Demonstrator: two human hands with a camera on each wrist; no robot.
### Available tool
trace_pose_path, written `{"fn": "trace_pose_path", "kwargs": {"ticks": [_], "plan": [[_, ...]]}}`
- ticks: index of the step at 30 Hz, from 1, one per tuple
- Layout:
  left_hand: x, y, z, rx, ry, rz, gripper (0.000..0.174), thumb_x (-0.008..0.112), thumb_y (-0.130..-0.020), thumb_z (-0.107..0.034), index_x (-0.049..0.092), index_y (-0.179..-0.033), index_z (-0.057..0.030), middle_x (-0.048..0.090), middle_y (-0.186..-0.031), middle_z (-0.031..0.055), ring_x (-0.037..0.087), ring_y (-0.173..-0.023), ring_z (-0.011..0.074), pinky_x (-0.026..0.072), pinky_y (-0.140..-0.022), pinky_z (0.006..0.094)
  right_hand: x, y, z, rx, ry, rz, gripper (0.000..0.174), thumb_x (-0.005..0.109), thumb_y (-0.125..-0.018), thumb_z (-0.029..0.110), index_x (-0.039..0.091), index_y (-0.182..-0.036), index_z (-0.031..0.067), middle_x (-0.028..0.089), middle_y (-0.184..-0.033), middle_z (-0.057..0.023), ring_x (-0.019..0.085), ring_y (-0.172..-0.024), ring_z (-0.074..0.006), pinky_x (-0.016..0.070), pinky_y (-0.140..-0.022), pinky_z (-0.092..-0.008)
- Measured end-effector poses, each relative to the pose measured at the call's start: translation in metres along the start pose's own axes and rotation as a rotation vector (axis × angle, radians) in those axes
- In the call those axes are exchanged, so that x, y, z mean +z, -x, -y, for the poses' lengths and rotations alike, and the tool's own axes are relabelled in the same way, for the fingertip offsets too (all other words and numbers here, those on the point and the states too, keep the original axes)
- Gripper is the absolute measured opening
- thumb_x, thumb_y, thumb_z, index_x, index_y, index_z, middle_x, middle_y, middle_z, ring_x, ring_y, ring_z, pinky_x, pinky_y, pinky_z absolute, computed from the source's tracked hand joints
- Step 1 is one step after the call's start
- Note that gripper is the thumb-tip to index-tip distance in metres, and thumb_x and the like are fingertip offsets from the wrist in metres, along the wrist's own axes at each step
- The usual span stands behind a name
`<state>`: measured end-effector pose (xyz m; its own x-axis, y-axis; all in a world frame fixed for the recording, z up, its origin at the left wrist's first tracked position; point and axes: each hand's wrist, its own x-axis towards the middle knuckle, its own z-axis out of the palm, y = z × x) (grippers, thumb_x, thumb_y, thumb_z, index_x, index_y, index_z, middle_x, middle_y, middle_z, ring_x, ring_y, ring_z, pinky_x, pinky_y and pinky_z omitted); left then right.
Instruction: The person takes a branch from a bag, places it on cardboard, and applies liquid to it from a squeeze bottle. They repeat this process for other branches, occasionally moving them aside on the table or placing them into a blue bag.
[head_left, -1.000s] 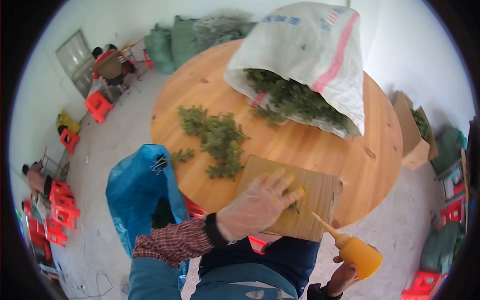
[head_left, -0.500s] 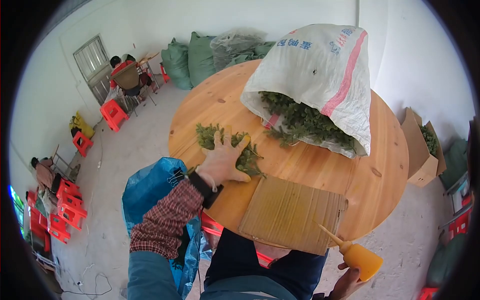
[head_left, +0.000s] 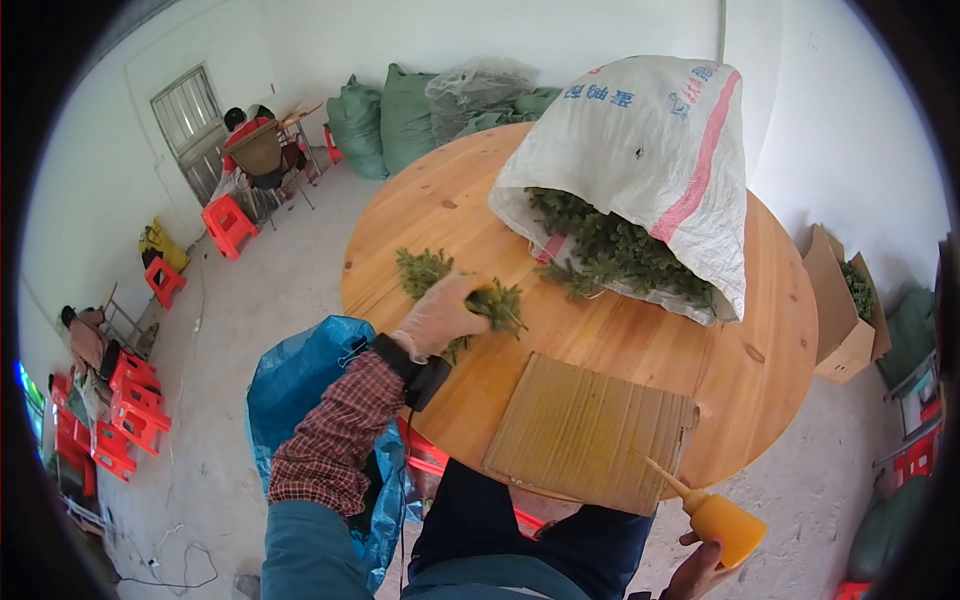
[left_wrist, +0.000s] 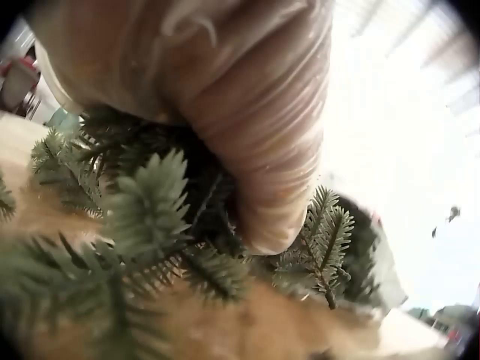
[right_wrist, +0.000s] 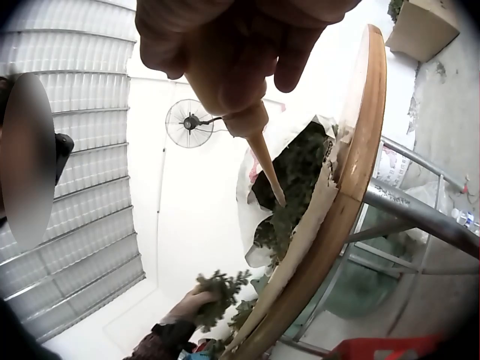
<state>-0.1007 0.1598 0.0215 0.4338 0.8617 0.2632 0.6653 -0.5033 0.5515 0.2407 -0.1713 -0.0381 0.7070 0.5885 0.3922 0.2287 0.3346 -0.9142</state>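
My left hand (head_left: 445, 312), in a thin clear glove, grips a bunch of green fir-like sprigs (head_left: 497, 303) over the left part of the round table. In the left wrist view the gloved fingers (left_wrist: 274, 202) curl round the needled sprigs (left_wrist: 154, 202). Off the table's near right edge, my bare right hand (head_left: 700, 572) holds a yellow squeeze bottle (head_left: 730, 527), its long thin nozzle pointing up and left to the cardboard sheet. That brown cardboard (head_left: 590, 430) lies at the table's near edge, bare with yellowish stains. The nozzle (right_wrist: 264, 161) also shows in the right wrist view.
A white woven sack (head_left: 640, 150) spills more greenery (head_left: 620, 245) on the wooden table (head_left: 400, 215). A blue bag (head_left: 300, 390) hangs open at the left edge. Red stools (head_left: 228, 226) and two seated people (head_left: 250, 145) are farther left; a carton (head_left: 840, 310) stands right.
My left hand has gone from the cardboard to the sprigs at the left, first with spread fingers, and has now closed round them. The right hand keeps the bottle in nearly the same place.
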Motion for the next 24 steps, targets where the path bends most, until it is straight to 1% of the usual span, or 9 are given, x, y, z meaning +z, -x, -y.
{"fn": "trace_pose_path", "kwargs": {"ticks": [5, 9, 12, 14, 15, 18, 22, 23, 24], "plan": [[-0.079, 0.066, -0.043, -0.221, 0.438, -0.105, 0.040, 0.070, -0.077, -0.007, 0.062, -0.116, -0.0034, 0.065, -0.099, 0.0019, 0.061, -0.087, 0.0093, 0.0506, -0.075, 0.0257, 0.006, -0.002, 0.008, 0.021, -0.013, -0.026, 0.065, 0.069, -0.090, 0.047, 0.044, -0.124, -0.0035, 0.062, -0.090, -0.0186, 0.061, -0.065, -0.0281, 0.0492, -0.066, -0.0372], [-0.117, 0.152, -0.034, -0.400, 0.494, -0.083, 0.044, 0.068, -0.078, -0.005, 0.059, -0.121, -0.0063, 0.065, -0.106, 0.0022, 0.062, -0.094, 0.0114, 0.0511, -0.081, 0.0270, 0.011, -0.004, 0.013, 0.025, 0.001, -0.035, 0.066, 0.069, -0.090, 0.050, 0.046, -0.121, -0.0036, 0.062, -0.089, -0.0184, 0.061, -0.066, -0.0278, 0.0488, -0.067, -0.0371], [-0.109, 0.212, -0.003, -0.388, 0.426, 0.007, 0.052, 0.077, -0.073, -0.012, 0.058, -0.121, -0.0064, 0.061, -0.115, 0.0052, 0.059, -0.103, 0.0144, 0.0496, -0.092, 0.0318, 0.010, -0.005, 0.007, 0.021, -0.009, -0.022, 0.067, 0.069, -0.089, 0.052, 0.047, -0.120, -0.0036, 0.062, -0.089, -0.0181, 0.061, -0.067, -0.0277, 0.0487, -0.067, -0.0370], [-0.094, 0.240, 0.000, -0.644, 0.489, 0.074, 0.058, 0.083, -0.072, -0.022, 0.059, -0.123, -0.0074, 0.062, -0.120, 0.0092, 0.061, -0.108, 0.0195, 0.0498, -0.095, 0.0346, 0.010, -0.005, 0.003, 0.021, -0.010, -0.015, 0.067, 0.069, -0.089, 0.052, 0.047, -0.119, -0.0035, 0.062, -0.089, -0.0180, 0.061, -0.067, -0.0277, 0.0486, -0.067, -0.0369], [-0.083, 0.253, 0.007, -0.647, 0.488, 0.075, 0.058, 0.083, -0.072, -0.022, 0.059, -0.123, -0.0074, 0.062, -0.120, 0.0092, 0.061, -0.108, 0.0195, 0.0498, -0.095, 0.0346, 0.010, -0.005, 0.000, 0.014, -0.001, -0.013, 0.068, 0.069, -0.089, 0.053, 0.048, -0.119, -0.0035, 0.062, -0.089, -0.0179, 0.061, -0.067, -0.0277, 0.0486, -0.067, -0.0368], [-0.048, 0.281, 0.032, -0.468, -0.730, 0.073, 0.059, 0.080, -0.077, -0.027, 0.059, -0.128, -0.0088, 0.063, -0.124, 0.0151, 0.063, -0.110, 0.0295, 0.0510, -0.094, 0.0368, 0.012, -0.005, -0.001, 0.000, 0.019, -0.002, 0.068, 0.069, -0.088, 0.055, 0.048, -0.118, -0.0034, 0.062, -0.088, -0.0177, 0.061, -0.067, -0.0277, 0.0486, -0.066, -0.0367], [-0.070, 0.213, -0.026, -0.750, -0.438, -0.003, 0.047, 0.072, -0.083, -0.024, 0.061, -0.126, -0.0099, 0.062, -0.125, 0.0177, 0.060, -0.112, 0.0379, 0.0496, -0.094, 0.0430, 0.011, -0.005, 0.005, -0.007, 0.015, 0.008, 0.069, 0.069, -0.088, 0.056, 0.048, -0.117, -0.0034, 0.062, -0.088, -0.0177, 0.061, -0.067, -0.0277, 0.0485, -0.068, -0.0365], [-0.066, 0.195, -0.034, -0.746, -0.436, -0.002, 0.047, 0.072, -0.083, -0.024, 0.061, -0.126, -0.0099, 0.062, -0.125, 0.0177, 0.060, -0.112, 0.0379, 0.0496, -0.094, 0.0430, 0.010, -0.003, 0.005, 0.000, 0.024, -0.009, 0.069, 0.069, -0.088, 0.056, 0.048, -0.117, -0.0032, 0.062, -0.088, -0.0177, 0.061, -0.068, -0.0277, 0.0484, -0.069, -0.0366], [-0.062, 0.177, -0.042, -0.557, -0.429, -0.101, 0.041, 0.069, -0.084, -0.022, 0.063, -0.122, -0.0092, 0.064, -0.119, 0.0161, 0.060, -0.112, 0.0367, 0.0480, -0.093, 0.0473, 0.010, -0.002, 0.005, 0.007, 0.031, -0.024, 0.069, 0.069, -0.088, 0.056, 0.048, -0.117, -0.0030, 0.062, -0.088, -0.0177, 0.061, -0.068, -0.0277, 0.0483, -0.069, -0.0368]]}}
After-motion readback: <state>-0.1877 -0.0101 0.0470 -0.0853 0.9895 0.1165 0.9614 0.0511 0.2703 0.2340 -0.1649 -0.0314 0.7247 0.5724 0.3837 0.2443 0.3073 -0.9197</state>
